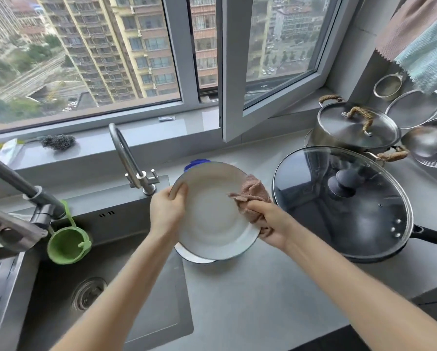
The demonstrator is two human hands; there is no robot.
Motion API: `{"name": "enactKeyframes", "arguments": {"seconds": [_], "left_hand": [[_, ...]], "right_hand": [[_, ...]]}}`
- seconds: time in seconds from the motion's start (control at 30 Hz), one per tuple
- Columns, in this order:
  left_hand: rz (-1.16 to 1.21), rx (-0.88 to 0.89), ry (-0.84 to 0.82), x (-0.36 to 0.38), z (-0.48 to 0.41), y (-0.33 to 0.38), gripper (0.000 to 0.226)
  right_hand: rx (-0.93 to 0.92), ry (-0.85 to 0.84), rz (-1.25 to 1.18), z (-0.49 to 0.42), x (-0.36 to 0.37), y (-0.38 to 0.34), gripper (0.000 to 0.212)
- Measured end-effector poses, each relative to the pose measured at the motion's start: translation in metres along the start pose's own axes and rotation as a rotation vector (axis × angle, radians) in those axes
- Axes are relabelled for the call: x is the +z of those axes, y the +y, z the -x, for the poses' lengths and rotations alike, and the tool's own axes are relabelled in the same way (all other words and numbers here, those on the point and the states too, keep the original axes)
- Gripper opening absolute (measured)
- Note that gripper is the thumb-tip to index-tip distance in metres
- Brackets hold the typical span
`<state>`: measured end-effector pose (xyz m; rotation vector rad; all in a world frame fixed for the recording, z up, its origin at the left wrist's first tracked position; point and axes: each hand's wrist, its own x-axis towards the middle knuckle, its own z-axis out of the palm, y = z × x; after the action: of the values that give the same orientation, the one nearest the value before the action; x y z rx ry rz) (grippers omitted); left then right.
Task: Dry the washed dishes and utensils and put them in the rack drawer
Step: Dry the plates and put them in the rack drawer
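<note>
A white plate [212, 214] with a dark rim is held tilted above the counter, just right of the sink. My left hand [168, 210] grips its left rim, thumb on the inner face. My right hand [268, 224] holds a bunched pink cloth [250, 196] against the plate's right side. Under the plate lies another white dish [189, 254], of which only the lower edge shows. Something blue [196, 163] peeks out behind the plate's top edge.
A grey sink [98, 287] with two taps [134, 160] and a hanging green basket [67, 245] is on the left. A glass-lidded wok [344, 203], a steel pot [356, 127] and strainers [415, 110] crowd the right. An opened window sash [234, 72] juts over the counter.
</note>
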<state>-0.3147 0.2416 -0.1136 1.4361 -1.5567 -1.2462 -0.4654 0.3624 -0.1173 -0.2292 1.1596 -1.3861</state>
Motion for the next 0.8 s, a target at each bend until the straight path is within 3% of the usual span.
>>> {"name": "enactKeyframes", "arguments": {"seconds": [0.13, 0.2, 0.23, 0.33, 0.4, 0.47, 0.57, 0.67, 0.73, 0.8], "left_hand": [[0.328, -0.155, 0.352, 0.046, 0.041, 0.009, 0.021], [0.317, -0.187, 0.336, 0.056, 0.063, 0.011, 0.021], [0.337, -0.207, 0.247, 0.054, 0.066, 0.010, 0.020], [0.426, -0.283, -0.241, 0.027, 0.056, 0.017, 0.015], [0.344, -0.302, -0.454, 0.010, 0.046, 0.023, 0.022], [0.091, -0.253, -0.561, 0.007, 0.045, 0.024, 0.027], [-0.299, -0.026, -0.566, 0.020, 0.063, 0.016, 0.022], [-0.330, 0.095, -0.435, 0.025, 0.078, 0.008, 0.024], [-0.349, 0.067, -0.362, 0.021, 0.081, 0.002, 0.032], [-0.320, -0.033, -0.280, 0.016, 0.080, -0.007, 0.031]], "right_hand": [[-0.114, 0.281, -0.335, -0.021, 0.006, 0.033, 0.032], [-0.090, 0.376, -0.336, -0.029, -0.006, 0.041, 0.025], [-0.054, 0.378, -0.311, -0.029, -0.015, 0.041, 0.025], [0.072, 0.280, -0.147, -0.022, -0.044, 0.029, 0.030], [0.063, 0.044, 0.028, -0.007, -0.052, 0.010, 0.035], [0.086, -0.214, 0.307, 0.007, -0.050, -0.012, 0.039], [0.117, -0.388, 0.676, 0.013, -0.042, -0.030, 0.040], [0.169, -0.386, 0.714, 0.014, -0.045, -0.028, 0.033], [0.213, -0.338, 0.575, 0.023, -0.053, -0.022, 0.023], [0.313, -0.270, 0.219, 0.039, -0.057, -0.012, 0.029]]}}
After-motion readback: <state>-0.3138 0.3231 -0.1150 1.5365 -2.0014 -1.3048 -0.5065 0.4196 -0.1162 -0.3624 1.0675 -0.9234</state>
